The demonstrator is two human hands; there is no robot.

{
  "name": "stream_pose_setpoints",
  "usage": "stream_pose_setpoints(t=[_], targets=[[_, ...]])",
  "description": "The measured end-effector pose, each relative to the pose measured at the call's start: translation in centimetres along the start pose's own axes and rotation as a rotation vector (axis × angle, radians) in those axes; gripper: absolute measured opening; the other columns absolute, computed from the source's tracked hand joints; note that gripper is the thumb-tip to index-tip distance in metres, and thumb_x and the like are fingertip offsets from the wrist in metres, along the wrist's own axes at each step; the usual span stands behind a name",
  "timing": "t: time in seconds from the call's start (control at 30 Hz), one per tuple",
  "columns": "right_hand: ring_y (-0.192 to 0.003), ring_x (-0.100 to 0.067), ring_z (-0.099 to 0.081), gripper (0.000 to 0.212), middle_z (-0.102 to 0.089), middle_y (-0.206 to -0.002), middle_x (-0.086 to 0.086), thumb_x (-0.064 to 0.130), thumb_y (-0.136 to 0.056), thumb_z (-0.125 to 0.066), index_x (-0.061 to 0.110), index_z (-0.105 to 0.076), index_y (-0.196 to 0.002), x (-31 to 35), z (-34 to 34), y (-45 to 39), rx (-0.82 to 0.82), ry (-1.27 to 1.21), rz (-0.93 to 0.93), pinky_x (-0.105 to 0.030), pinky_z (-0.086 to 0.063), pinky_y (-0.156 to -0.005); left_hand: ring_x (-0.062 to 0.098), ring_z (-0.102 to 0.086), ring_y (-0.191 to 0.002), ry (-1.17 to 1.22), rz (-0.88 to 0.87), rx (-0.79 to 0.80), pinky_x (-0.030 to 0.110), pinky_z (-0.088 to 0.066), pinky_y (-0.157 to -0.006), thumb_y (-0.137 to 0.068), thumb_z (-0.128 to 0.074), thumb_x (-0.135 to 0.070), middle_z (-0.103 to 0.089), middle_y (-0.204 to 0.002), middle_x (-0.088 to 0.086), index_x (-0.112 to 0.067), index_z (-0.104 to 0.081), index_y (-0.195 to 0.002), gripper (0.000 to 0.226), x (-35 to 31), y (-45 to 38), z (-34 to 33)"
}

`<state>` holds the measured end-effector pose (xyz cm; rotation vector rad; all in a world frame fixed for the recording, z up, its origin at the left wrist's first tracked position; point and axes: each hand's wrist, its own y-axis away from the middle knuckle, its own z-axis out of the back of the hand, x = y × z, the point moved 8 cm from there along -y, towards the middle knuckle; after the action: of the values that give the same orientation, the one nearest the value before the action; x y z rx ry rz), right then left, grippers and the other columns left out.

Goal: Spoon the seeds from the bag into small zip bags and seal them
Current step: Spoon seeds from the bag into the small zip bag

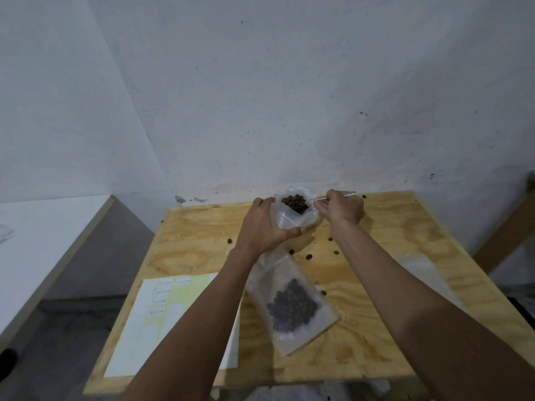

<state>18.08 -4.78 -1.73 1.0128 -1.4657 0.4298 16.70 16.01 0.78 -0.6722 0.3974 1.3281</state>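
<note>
A clear plastic bag [314,219] of dark brown seeds [291,200] stands at the far edge of the plywood table [390,256]. My left hand [262,224] grips a small clear zip bag [285,218] held open at the seed bag's mouth. My right hand [344,208] pinches a metal spoon [311,200], whose bowl carries seeds over the opening. Nearer to me a small zip bag [292,302] part-filled with seeds lies flat on the table.
A sheet of white and yellow labels [162,316] lies at the table's near left. Several loose seeds [309,257] are scattered mid-table. Empty clear bags [422,267] lie at the right. A white surface [43,244] stands to the left, a wall behind.
</note>
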Motion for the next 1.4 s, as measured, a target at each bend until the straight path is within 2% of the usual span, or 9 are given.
stream_pose_setpoints(t=[0.17,0.27,0.4,0.5,0.6,0.83,1.1,1.3,1.4], targets=[[-0.065,-0.024,-0.077,0.01,-0.075,-0.081,-0.019,-0.004,-0.086,-0.059,-0.006,-0.068,-0.089,1.7,0.3,0.4,0.023,-0.016,0.032,-0.044,-0.064,-0.079,0.025,-0.052,-0.126,-0.081,0.017,-0.033,0.036,-0.046,-0.092,-0.046,-0.053,-0.09,-0.051,-0.141,0.008,-0.009,-0.046,-0.146,0.129,-0.1,0.0,0.9],[-0.067,-0.026,-0.077,0.014,-0.075,-0.085,-0.022,-0.003,-0.086,-0.059,-0.009,-0.067,-0.096,2.3,0.4,0.7,0.059,-0.027,0.039,-0.044,-0.064,-0.079,0.027,-0.051,-0.127,-0.099,0.029,-0.04,0.037,-0.046,-0.093,-0.05,-0.059,-0.087,-0.049,-0.143,0.009,-0.008,-0.044,-0.148,0.126,-0.2,-0.2,1.2],[-0.068,-0.027,-0.077,0.005,-0.073,-0.079,-0.017,-0.003,-0.087,-0.061,-0.003,-0.066,-0.087,2.6,0.8,1.6,0.125,-0.023,0.081,-0.04,-0.065,-0.077,0.029,-0.047,-0.132,-0.117,0.003,-0.092,0.042,-0.047,-0.098,-0.066,-0.082,-0.069,-0.046,-0.147,0.01,-0.009,-0.041,-0.15,0.111,-0.6,-0.6,1.6],[-0.073,-0.031,-0.077,0.006,-0.073,-0.084,-0.02,-0.006,-0.09,-0.063,-0.001,-0.066,-0.089,2.8,1.1,2.3,0.2,-0.07,0.134,-0.034,-0.064,-0.071,0.03,-0.048,-0.129,-0.144,-0.03,-0.129,0.043,-0.049,-0.096,-0.065,-0.079,-0.068,-0.047,-0.144,0.011,-0.008,-0.042,-0.15,0.111,-1.0,-0.7,2.0],[-0.077,-0.034,-0.076,0.01,-0.074,-0.083,-0.022,-0.011,-0.089,-0.061,-0.003,-0.067,-0.087,2.9,1.4,2.5,0.228,-0.149,0.176,-0.039,-0.064,-0.075,0.032,-0.051,-0.124,-0.179,-0.067,-0.151,0.045,-0.05,-0.094,-0.065,-0.075,-0.069,-0.05,-0.14,0.013,-0.006,-0.044,-0.149,0.11,-1.5,-0.6,2.2],[-0.08,-0.035,-0.076,0.011,-0.074,-0.089,-0.025,-0.01,-0.088,-0.061,-0.001,-0.068,-0.089,3.0,1.9,1.8,0.119,-0.216,0.219,-0.041,-0.064,-0.077,0.034,-0.058,-0.112,-0.25,-0.159,-0.183,0.048,-0.053,-0.086,-0.062,-0.058,-0.077,-0.056,-0.134,0.015,-0.004,-0.049,-0.145,0.111,-1.6,-0.7,1.9],[-0.076,-0.018,-0.076,0.027,-0.075,-0.08,-0.005,-0.002,-0.087,-0.066,0.023,-0.07,-0.078,1.6,0.6,0.6,0.039,0.219,0.374,-0.043,-0.065,-0.075,0.032,-0.057,-0.115,-0.208,-0.148,-0.154,0.042,-0.051,-0.09,-0.06,-0.061,-0.079,-0.055,-0.135,0.012,-0.005,-0.049,-0.143,0.111,-0.4,-1.1,0.8],[-0.069,-0.016,-0.076,0.018,-0.076,-0.079,-0.012,0.001,-0.091,-0.066,0.015,-0.069,-0.08,0.4,0.3,0.1,0.044,0.298,0.29,-0.026,-0.062,-0.064,0.024,-0.055,-0.115,-0.116,-0.132,-0.09,0.029,-0.043,-0.088,-0.058,-0.06,-0.082,-0.054,-0.131,0.008,-0.009,-0.051,-0.14,0.11,0.0,-1.7,-0.2],[-0.066,-0.017,-0.076,0.015,-0.075,-0.072,-0.011,0.0,-0.088,-0.066,0.009,-0.07,-0.077,-0.2,-0.2,-0.4,0.075,0.276,0.17,-0.036,-0.065,-0.073,0.021,-0.053,-0.114,-0.086,-0.151,-0.08,0.029,-0.043,-0.087,-0.06,-0.062,-0.081,-0.054,-0.13,0.007,-0.009,-0.052,-0.138,0.106,0.0,-1.9,-0.6]])
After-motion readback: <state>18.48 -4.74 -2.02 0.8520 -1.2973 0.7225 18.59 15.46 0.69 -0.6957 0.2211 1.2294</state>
